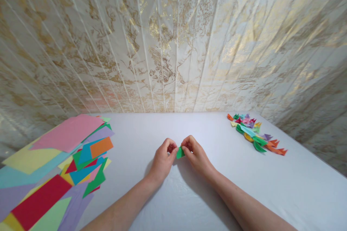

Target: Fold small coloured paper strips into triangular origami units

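Observation:
A small piece of green paper (180,153) is held up between my two hands, a little above the white table. My left hand (163,157) pinches its left edge between thumb and fingertips. On the other side, my right hand (195,154) is closed on its upper right part, thumb toward me. The fingers cover much of the paper, so I cannot tell how it is folded.
Loose coloured paper sheets and cut pieces lie at left, with a pink sheet (73,131) on top and a red rectangle (42,202) nearer me. Several small folded paper figures (248,131) sit at right. A gold-patterned curtain (168,43) hangs behind the white table (141,126).

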Demonstrator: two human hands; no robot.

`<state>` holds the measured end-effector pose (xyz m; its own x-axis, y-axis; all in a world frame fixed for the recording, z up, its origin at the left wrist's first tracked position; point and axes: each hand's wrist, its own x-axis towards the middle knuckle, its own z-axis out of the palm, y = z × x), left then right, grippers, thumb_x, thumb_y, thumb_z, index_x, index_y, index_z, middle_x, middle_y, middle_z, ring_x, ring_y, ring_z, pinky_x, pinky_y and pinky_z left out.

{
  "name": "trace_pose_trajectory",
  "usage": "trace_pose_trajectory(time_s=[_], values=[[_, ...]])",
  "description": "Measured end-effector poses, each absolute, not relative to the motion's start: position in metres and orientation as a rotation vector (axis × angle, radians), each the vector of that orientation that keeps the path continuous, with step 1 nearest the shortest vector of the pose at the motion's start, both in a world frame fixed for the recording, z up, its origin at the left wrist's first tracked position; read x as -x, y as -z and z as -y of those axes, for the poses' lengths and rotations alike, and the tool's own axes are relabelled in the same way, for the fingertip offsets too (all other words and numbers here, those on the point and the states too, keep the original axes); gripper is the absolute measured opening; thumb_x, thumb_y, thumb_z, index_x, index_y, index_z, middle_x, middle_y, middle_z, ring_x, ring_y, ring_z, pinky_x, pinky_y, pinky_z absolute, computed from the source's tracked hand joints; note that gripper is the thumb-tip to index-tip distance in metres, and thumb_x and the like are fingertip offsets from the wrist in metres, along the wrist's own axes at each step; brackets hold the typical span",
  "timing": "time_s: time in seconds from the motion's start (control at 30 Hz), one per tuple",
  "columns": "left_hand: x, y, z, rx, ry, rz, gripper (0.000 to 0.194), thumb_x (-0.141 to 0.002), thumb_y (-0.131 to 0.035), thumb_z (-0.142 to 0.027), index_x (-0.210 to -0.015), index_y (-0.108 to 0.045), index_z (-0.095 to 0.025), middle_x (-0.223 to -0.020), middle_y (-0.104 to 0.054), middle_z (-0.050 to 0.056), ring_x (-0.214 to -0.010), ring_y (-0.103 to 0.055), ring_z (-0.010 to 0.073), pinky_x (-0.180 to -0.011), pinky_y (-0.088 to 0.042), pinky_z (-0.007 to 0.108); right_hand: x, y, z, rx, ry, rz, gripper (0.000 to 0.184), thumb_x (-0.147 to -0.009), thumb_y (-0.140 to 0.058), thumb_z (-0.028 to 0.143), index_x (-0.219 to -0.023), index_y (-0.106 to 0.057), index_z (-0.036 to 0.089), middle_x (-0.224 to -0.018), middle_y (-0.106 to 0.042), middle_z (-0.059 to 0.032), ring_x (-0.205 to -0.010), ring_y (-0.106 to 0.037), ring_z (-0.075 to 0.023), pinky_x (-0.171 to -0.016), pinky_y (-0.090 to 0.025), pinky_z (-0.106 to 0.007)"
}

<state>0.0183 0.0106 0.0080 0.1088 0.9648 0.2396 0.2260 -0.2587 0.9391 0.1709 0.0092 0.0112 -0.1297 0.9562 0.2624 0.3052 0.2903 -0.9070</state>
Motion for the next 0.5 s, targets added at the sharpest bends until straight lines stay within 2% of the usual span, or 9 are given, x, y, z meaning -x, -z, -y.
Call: trace_pose_trajectory(time_s=[0.17, 0.33, 0.5], values=[[-0.0167, -0.0105, -0.0104, -1.609, -1.214, -1.198, 0.007, -0.082, -0.056, -0.024, -0.076, -0.054, -0.020, -0.073, -0.059, -0.003, -0.069, -0.055, 0.0128, -0.068, -0.043, 0.024, -0.1715, -0.0137, -0.0087, 1.172, -0.961, 1.614, 0.012, -0.087, -0.047, 0.025, -0.097, -0.052, 0.020, -0.079, -0.059, 0.0005, -0.067, -0.053, -0.0138, -0.062, -0.041, -0.026], [-0.0151, -0.0078, -0.0138, -1.585, -1.226, -1.206, 0.007, -0.080, -0.058, -0.024, -0.075, -0.055, -0.020, -0.071, -0.059, -0.003, -0.068, -0.055, 0.0127, -0.067, -0.044, 0.024, -0.1715, -0.0196, -0.0074, 1.227, -0.986, 1.753, 0.013, -0.086, -0.050, 0.026, -0.076, -0.055, 0.019, -0.067, -0.053, 0.0030, -0.062, -0.045, -0.0120, -0.060, -0.036, -0.024], [-0.0137, -0.0037, -0.0192, -1.432, -1.183, -1.127, 0.013, -0.078, -0.060, -0.031, -0.078, -0.054, -0.019, -0.071, -0.059, -0.003, -0.067, -0.057, 0.0132, -0.064, -0.046, 0.025, -0.1709, -0.0173, -0.0084, 1.215, -1.015, 1.693, 0.017, -0.087, -0.049, 0.027, -0.074, -0.055, 0.018, -0.061, -0.048, 0.0047, -0.059, -0.042, -0.0115, -0.058, -0.033, -0.023]])
